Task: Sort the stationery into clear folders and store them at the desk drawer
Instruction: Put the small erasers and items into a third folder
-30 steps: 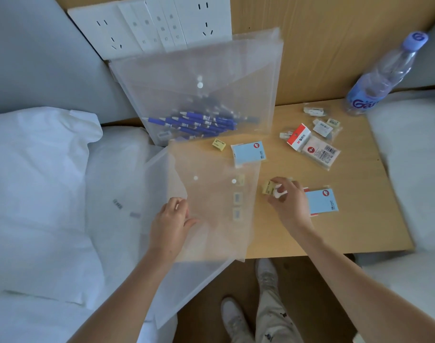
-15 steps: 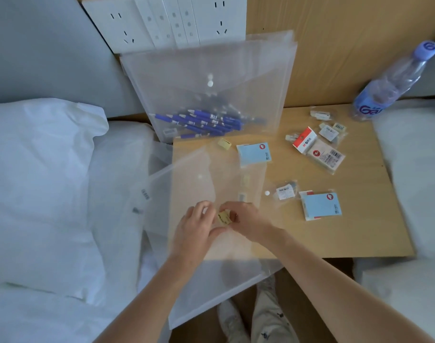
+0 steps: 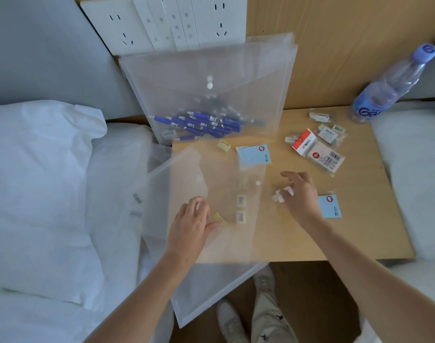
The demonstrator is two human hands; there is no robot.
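A clear folder [image 3: 211, 169] lies flat at the desk's left edge with several small erasers [image 3: 241, 209] inside. My left hand [image 3: 190, 225] grips the folder's open edge, its thumb beside a yellow eraser [image 3: 217, 217] at the opening. My right hand [image 3: 300, 194] is over the desk to the right of the folder and pinches a small white wrapped packet [image 3: 280, 195], which is blurred. A second clear folder [image 3: 248, 78] leans on the wall and holds blue pens [image 3: 201, 123]. Loose on the desk are two blue sticky-note pads [image 3: 253, 154] [image 3: 331, 206] and another yellow eraser [image 3: 223, 145].
A red-and-white box [image 3: 304, 142], a wrapped pack [image 3: 325, 158] and small packets [image 3: 331, 132] lie at the desk's back right. A water bottle [image 3: 389, 87] stands in the far right corner. White pillows [image 3: 38, 181] lie left. Wall sockets [image 3: 162, 21] are behind.
My right hand left the yellow eraser at the folder opening, moved right and took hold of the small packet. My left hand stayed at the folder's edge.
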